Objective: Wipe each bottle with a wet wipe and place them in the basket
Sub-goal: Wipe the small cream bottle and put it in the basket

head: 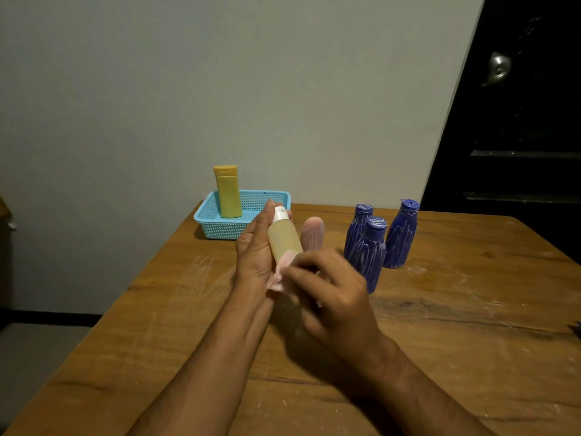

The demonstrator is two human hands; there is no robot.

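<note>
One yellow bottle [227,191] stands in the blue basket [220,228] at far left. Left hand [256,250] grips a pale bottle [283,239] above the worktop [440,325], right-hand fingers [301,267] pinching the wipe [281,275] against it. Pink bottle [312,232] and three blue bottles [369,247] wait right, streaked.

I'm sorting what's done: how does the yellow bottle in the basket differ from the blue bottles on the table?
The yellow bottle stands in the blue basket; the three blue bottles stand on the wooden table. The yellow one looks clean; the blue ones carry white streaks. All stand upright with caps on.
</note>
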